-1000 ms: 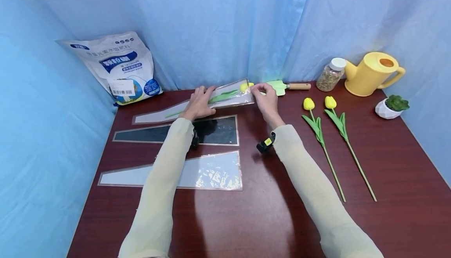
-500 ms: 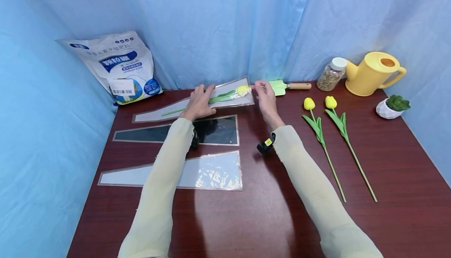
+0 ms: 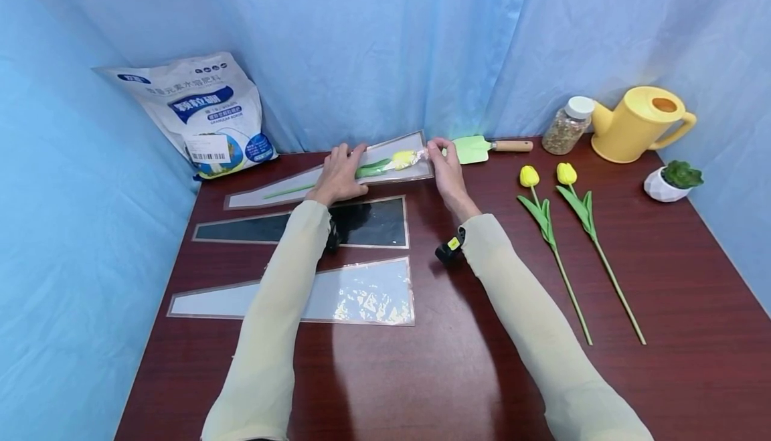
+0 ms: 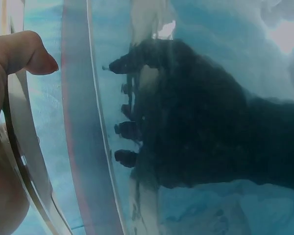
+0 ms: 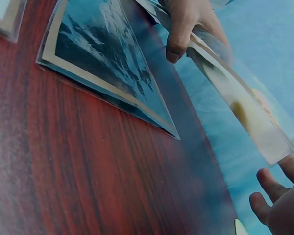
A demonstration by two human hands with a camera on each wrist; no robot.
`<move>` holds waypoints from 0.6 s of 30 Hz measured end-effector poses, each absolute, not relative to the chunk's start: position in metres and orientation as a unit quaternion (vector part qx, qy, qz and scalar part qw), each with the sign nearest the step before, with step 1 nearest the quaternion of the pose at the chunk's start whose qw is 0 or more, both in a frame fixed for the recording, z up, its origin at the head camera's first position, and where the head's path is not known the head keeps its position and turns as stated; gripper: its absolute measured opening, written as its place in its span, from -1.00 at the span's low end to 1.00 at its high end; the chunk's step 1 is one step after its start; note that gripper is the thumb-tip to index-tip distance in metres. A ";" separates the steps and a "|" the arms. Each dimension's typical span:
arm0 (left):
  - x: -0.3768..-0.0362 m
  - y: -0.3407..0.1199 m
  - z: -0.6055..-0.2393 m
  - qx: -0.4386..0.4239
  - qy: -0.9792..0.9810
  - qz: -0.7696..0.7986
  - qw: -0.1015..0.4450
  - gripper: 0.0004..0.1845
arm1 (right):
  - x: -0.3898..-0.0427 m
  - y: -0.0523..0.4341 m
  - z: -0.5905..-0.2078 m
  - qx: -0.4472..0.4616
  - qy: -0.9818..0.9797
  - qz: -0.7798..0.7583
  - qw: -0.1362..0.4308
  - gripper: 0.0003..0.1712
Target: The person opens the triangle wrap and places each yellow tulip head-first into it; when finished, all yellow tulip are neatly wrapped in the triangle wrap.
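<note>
A person's two hands work at the far edge of a dark red wooden table [image 3: 458, 374] walled in by blue curtains. The left hand [image 3: 340, 174] lies flat, fingers straight and together, pressing down on a long, tapered clear plastic sleeve [image 3: 313, 180]. Inside the sleeve lies a yellow tulip [image 3: 402, 158], its green stem running toward the sleeve's narrow end. The right hand [image 3: 442, 163] is at the sleeve's wide open mouth, just beside the flower head, fingertips pinching the plastic edge there; in the right wrist view its fingers [image 5: 264, 188] look loosely spread, so the grip is not fully certain.

Nearer the person than this sleeve lie two more flat sleeves: a dark one [image 3: 301, 227] just beside it, then a clear one [image 3: 337, 297]. Right of the sleeve's mouth rests a green trowel [image 3: 476, 149] with a wooden handle. Farther right lie two loose yellow tulips [image 3: 557, 227] side by side, and behind them stand a jar [image 3: 566, 126], a yellow watering can [image 3: 641, 125] and a small potted plant [image 3: 671, 181]. Left of the sleeve, a white bag [image 3: 199, 116] leans against the curtain.
</note>
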State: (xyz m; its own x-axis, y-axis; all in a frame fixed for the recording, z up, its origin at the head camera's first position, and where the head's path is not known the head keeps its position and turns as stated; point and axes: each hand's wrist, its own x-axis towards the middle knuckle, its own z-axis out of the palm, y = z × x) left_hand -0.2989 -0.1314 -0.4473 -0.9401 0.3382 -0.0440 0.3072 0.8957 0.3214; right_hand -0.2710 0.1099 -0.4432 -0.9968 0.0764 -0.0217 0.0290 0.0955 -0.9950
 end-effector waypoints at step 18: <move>-0.306 -0.157 -0.451 0.177 0.971 0.137 0.087 -0.01 | -0.279 0.108 -0.465 -0.047 -0.846 0.529 -0.048 -0.70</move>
